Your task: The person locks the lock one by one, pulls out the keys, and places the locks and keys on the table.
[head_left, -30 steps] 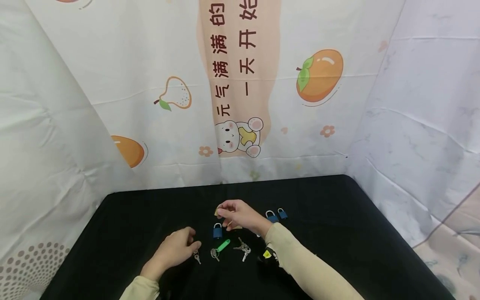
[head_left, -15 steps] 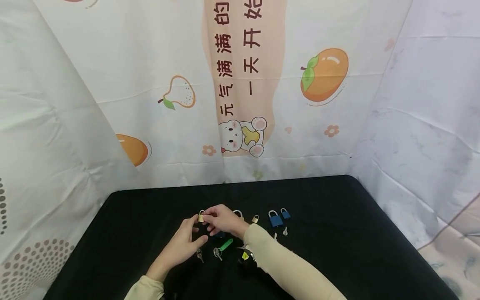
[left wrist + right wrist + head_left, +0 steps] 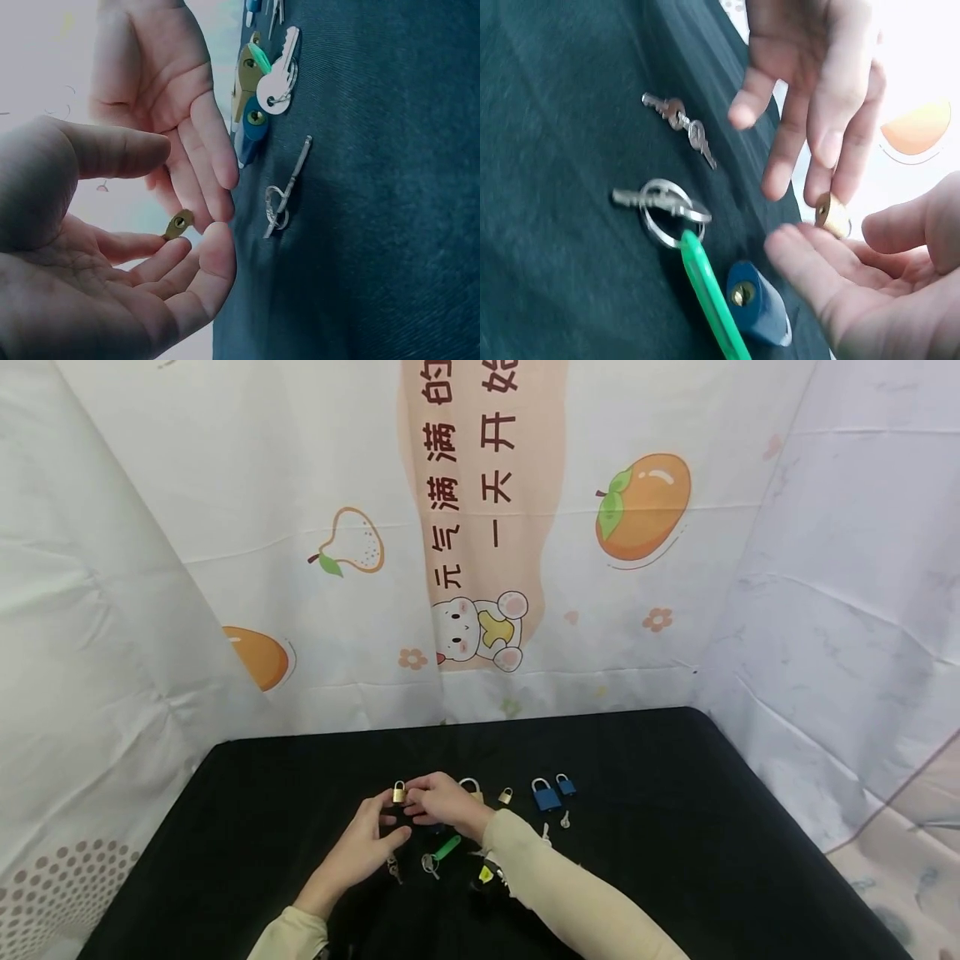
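Observation:
A small brass padlock (image 3: 399,792) stands upright between the fingertips of both hands, its shackle up and its keyhole end down. My left hand (image 3: 362,845) touches it from the left with outstretched fingers, thumb held well apart. From the other side my right hand (image 3: 448,803) reaches over, fingertips right at the padlock's body (image 3: 831,215), its thumb also spread away. Under the right hand is a blue padlock (image 3: 757,304), mostly hidden in the head view. Nearer the body lie a key ring with a green tag (image 3: 447,847) and a pair of small keys (image 3: 393,867).
Behind the right hand stand a larger brass padlock (image 3: 472,789) and a small brass one (image 3: 506,796). Two blue padlocks (image 3: 546,795) lie to their right, with loose keys (image 3: 566,819) in front. A yellow tag (image 3: 486,874) shows beside the right sleeve. A curtain hangs behind the black table (image 3: 675,860).
My right hand has carried the small brass padlock left and loosened its pinch on it. My left hand has moved forward to meet it. The padlock now stands straight between them.

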Motion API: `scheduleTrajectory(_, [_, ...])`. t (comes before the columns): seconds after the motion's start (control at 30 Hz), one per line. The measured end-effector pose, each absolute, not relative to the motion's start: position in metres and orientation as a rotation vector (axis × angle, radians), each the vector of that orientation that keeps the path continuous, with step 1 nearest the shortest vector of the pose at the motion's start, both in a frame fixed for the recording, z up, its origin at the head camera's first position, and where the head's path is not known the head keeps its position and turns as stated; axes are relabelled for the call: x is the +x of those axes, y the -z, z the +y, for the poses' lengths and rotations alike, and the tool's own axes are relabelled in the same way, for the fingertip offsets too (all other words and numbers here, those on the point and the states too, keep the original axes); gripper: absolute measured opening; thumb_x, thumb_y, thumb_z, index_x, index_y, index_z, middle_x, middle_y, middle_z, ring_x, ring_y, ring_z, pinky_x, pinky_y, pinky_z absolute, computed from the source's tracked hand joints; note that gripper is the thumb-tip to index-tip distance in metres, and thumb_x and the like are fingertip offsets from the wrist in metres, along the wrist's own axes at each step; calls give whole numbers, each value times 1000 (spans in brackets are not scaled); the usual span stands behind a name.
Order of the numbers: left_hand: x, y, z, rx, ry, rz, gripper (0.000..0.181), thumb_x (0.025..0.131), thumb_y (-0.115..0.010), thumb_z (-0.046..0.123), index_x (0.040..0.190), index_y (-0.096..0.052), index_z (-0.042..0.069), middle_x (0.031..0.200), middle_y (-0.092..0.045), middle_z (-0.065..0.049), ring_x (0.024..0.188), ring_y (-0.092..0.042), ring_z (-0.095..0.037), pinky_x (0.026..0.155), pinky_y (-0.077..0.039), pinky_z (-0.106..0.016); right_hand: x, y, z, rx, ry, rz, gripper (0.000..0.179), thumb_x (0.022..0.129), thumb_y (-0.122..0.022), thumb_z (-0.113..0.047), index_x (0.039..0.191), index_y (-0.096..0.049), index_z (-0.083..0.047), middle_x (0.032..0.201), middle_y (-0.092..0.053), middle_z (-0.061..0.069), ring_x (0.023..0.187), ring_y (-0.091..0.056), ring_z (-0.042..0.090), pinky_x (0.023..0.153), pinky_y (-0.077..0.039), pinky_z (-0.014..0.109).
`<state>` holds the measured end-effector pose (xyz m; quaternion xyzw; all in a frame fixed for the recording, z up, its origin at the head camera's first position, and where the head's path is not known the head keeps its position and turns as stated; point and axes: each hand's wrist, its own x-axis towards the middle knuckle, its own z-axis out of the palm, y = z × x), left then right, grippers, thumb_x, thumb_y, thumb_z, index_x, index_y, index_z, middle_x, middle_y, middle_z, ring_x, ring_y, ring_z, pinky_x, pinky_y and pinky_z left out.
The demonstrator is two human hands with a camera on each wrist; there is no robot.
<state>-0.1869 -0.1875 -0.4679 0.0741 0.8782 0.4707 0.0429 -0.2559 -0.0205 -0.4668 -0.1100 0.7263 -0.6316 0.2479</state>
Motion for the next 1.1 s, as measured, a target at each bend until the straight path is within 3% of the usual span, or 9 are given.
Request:
scheduleTrajectory(0.3, [-191, 475, -196, 203, -1419, 2701, 67, 92, -72, 10, 146, -38, -12, 137, -45, -27, 120, -54, -39, 95, -48, -54, -250, 470, -27, -212, 1783, 1767, 39, 109, -44, -13, 139, -51, 11, 143, -53, 26, 134, -48, 42, 104, -45, 52])
scheduleTrajectory(0.8, [-195, 477, -195, 232, -1186, 2840, 59, 92, -66, 3, 144, -42, -15, 135, -50, -29, 121, -52, -44, 100, -42, -58, -246, 468, -17, -240, 1787, 1676, 51, 109, -45, -14, 151, -31, 13, 156, -35, 29, 142, -39, 42, 107, -42, 52])
scheduleTrajectory(1.1, [-195, 470, -208, 455, -959, 3106, 55, 93, -70, 3, 143, -50, -4, 139, -51, -25, 121, -56, -40, 96, -47, -58, -256, 446, 52, -464, 1706, 1757, 58, 109, -48, -28, 157, -30, 0, 161, -29, 22, 145, -33, 40, 109, -39, 51])
